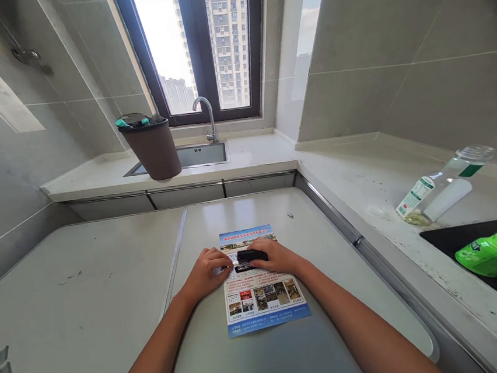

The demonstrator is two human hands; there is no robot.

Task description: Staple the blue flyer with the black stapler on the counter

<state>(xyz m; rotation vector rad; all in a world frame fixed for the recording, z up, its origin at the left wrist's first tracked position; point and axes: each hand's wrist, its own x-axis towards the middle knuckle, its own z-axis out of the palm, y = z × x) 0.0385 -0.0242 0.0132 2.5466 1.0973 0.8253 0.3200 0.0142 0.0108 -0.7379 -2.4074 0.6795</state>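
Observation:
A black stapler (pixel 252 256) with a silver strip along its side lies over a printed flyer (pixel 266 302) on the pale table. My right hand (pixel 275 255) wraps round the stapler's right end, fingers over its top. At its left end my left hand (pixel 207 272) is closed, with thumb and fingertips pinched at the stapler's silver front part. The fingers hide just what they touch there. Blue bands, text and small photos cover the flyer, which both hands partly overlap. A small grey piece (pixel 290 215) sits beyond the flyer to the right.
Behind the table (pixel 107 270), a brown bin (pixel 152 149) stands by the sink (pixel 204 154) and tap (pixel 211 117). On the right counter (pixel 339 172) are a clear bottle (pixel 446 185) and a green container (pixel 496 254). Two grey patches (pixel 2 364) mark the table's left.

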